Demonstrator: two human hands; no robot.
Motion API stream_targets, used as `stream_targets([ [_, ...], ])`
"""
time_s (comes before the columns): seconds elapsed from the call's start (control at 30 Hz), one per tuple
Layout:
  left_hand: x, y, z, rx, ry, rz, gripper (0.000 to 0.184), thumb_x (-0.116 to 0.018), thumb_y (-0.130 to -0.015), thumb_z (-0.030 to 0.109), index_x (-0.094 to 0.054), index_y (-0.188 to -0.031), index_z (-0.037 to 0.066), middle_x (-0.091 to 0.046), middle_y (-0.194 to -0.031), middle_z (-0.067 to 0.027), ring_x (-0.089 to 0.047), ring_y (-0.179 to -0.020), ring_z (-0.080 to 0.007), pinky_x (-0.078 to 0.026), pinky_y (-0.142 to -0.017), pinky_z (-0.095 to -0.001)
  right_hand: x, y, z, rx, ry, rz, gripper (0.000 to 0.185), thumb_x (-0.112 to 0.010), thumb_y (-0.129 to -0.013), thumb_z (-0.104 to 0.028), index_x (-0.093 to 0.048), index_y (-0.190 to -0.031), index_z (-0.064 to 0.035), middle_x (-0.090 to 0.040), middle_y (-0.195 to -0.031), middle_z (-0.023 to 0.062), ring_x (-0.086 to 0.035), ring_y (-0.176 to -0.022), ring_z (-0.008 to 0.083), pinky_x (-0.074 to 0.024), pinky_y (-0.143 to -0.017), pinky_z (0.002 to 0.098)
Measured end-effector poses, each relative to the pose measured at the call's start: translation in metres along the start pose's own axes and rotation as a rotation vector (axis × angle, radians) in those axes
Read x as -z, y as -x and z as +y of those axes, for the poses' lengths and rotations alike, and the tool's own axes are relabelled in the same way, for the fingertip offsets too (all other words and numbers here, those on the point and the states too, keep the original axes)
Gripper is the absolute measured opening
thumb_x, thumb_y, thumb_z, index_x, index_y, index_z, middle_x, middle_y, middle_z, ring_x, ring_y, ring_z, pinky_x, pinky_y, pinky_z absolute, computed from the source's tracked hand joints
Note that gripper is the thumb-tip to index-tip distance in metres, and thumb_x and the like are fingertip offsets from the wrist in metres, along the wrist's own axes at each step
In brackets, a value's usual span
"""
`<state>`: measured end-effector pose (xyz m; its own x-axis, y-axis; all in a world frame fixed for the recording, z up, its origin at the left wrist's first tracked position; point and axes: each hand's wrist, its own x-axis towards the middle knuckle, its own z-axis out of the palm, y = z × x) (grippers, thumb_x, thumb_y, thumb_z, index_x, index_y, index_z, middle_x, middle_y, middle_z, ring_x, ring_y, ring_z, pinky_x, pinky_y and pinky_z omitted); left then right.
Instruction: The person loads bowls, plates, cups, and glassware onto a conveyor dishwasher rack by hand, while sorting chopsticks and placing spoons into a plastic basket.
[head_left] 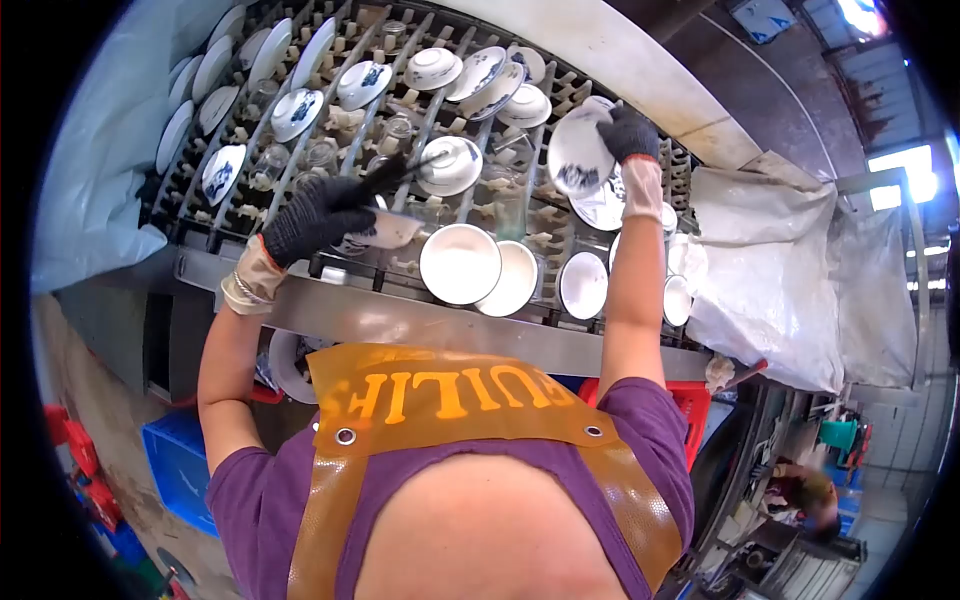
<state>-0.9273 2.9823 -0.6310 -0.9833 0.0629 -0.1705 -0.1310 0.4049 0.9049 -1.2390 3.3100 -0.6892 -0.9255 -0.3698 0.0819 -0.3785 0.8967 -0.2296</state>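
Observation:
My right hand (628, 135), in a dark knit glove over a pale cuff, grips the upper right rim of a white oval plate (578, 148) with a blue pattern. Below it, another patterned plate (600, 208) lies partly covered. My left hand (315, 220), gloved the same way, is closed around a long black thing (385, 180) that points up and right; its kind is blurred. Close beside the left fingers, a small white dish (392, 230) tilts on the rack; whether they touch it I cannot tell. White bowls (460, 264) sit between my hands.
A pegged conveyor rack (225, 215) carries several bowls, plates and glass cups. Its metal edge (430, 322) runs before my apron. Plastic sheets hang left (110, 170) and right (765, 270). A blue crate (180, 465) stands lower left; another person (805, 495) is far right.

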Motion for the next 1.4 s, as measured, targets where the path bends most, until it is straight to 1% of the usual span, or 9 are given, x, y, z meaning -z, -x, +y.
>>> stream_targets([
  [0.17,0.0,-0.037,0.038,0.095,0.138,0.266,0.025,-0.064,-0.08,0.021,-0.062,-0.098,0.004,-0.06,-0.072,-0.0007,-0.047,-0.053,-0.0032,-0.038,-0.046,-0.0181,-0.037,-0.033,0.027,0.029,-0.114,0.285,0.039,-0.054,-0.076,-0.038,-0.064,-0.098,-0.0081,-0.061,-0.1,0.0175,-0.058,-0.093,0.0332,-0.044,-0.084,0.0401],
  [0.4,0.001,-0.07,0.038,0.148,0.305,0.275,0.021,-0.058,-0.085,0.025,-0.059,-0.093,0.007,-0.052,-0.064,0.0053,-0.036,-0.044,-0.0013,-0.026,-0.039,-0.0166,-0.045,0.08,-0.033,0.311,-0.422,-0.472,0.048,-0.065,-0.073,-0.038,-0.057,-0.11,-0.0088,-0.061,-0.102,0.0157,-0.058,-0.093,0.0311,-0.0457,-0.082,0.0348],
  [0.63,-0.044,-0.118,0.045,0.184,0.188,-0.042,0.027,-0.059,-0.081,0.031,-0.058,-0.091,0.005,-0.051,-0.064,0.0032,-0.039,-0.047,-0.0023,-0.03,-0.041,-0.0169,-0.094,0.128,-0.035,0.421,-0.27,-0.378,0.037,-0.063,-0.074,-0.035,-0.061,-0.102,-0.0116,-0.063,-0.094,0.0122,-0.059,-0.09,0.0295,-0.0457,-0.075,0.0395],
  [0.73,-0.059,-0.164,0.013,0.249,0.091,-0.318,0.026,-0.059,-0.081,0.031,-0.058,-0.087,0.005,-0.05,-0.061,0.0026,-0.041,-0.048,-0.0043,-0.031,-0.04,-0.0187,-0.069,0.108,-0.025,0.063,-0.365,0.199,0.023,-0.06,-0.077,-0.031,-0.062,-0.084,-0.0093,-0.062,-0.076,0.0106,-0.06,-0.072,0.0299,-0.0465,-0.062,0.0384],
  [0.87,-0.094,-0.226,-0.058,-0.095,-0.27,0.014,0.031,-0.061,-0.079,0.025,-0.06,-0.103,0.006,-0.059,-0.068,-0.0031,-0.049,-0.053,-0.007,-0.04,-0.047,-0.0222,-0.085,0.092,0.02,-0.05,-0.03,0.045,0.074,-0.065,-0.069,-0.039,-0.033,-0.131,-0.0134,-0.044,-0.126,0.0192,-0.051,-0.107,0.0336,-0.04,-0.092,0.0417],
  [1.0,-0.093,-0.201,-0.011,0.032,-0.075,-0.042,0.029,-0.062,-0.077,0.019,-0.061,-0.103,0.006,-0.063,-0.077,-0.0056,-0.053,-0.058,-0.0092,-0.046,-0.052,-0.025,-0.072,0.086,0.019,0.016,-0.076,-0.01,0.073,-0.064,-0.069,-0.033,-0.032,-0.133,-0.0155,-0.053,-0.115,0.0194,-0.051,-0.107,0.0348,-0.0399,-0.092,0.0436],
  [1.23,-0.049,-0.167,-0.01,-0.141,-0.314,-0.073,0.031,-0.065,-0.072,0.02,-0.061,-0.097,0.002,-0.063,-0.077,-0.008,-0.055,-0.056,-0.0129,-0.047,-0.049,-0.0264,-0.074,0.007,-0.025,0.266,0.064,-0.126,0.028,-0.06,-0.069,-0.032,-0.065,-0.086,-0.011,-0.064,-0.085,0.013,-0.061,-0.083,0.0301,-0.0484,-0.07,0.0431],
  [1.27,-0.039,-0.153,-0.006,0.112,-0.303,-0.11,0.033,-0.065,-0.072,0.014,-0.061,-0.101,-0.001,-0.064,-0.088,-0.0105,-0.059,-0.077,-0.0136,-0.049,-0.072,-0.0276,-0.089,-0.001,-0.025,0.264,0.135,-0.088,0.03,-0.058,-0.07,-0.038,-0.066,-0.081,-0.0114,-0.064,-0.082,0.0127,-0.061,-0.083,0.0299,-0.0479,-0.068,0.0438],
  [1.4,-0.031,-0.112,0.005,0.45,-0.367,-0.178,0.048,-0.066,-0.068,0.007,-0.051,-0.113,-0.001,-0.062,-0.095,-0.0124,-0.058,-0.076,-0.0129,-0.05,-0.071,-0.0281,-0.063,0.038,-0.058,0.384,-0.14,0.122,0.025,-0.062,-0.072,-0.034,-0.066,-0.085,-0.0121,-0.062,-0.079,0.0134,-0.06,-0.079,0.032,-0.047,-0.067,0.0419],
])
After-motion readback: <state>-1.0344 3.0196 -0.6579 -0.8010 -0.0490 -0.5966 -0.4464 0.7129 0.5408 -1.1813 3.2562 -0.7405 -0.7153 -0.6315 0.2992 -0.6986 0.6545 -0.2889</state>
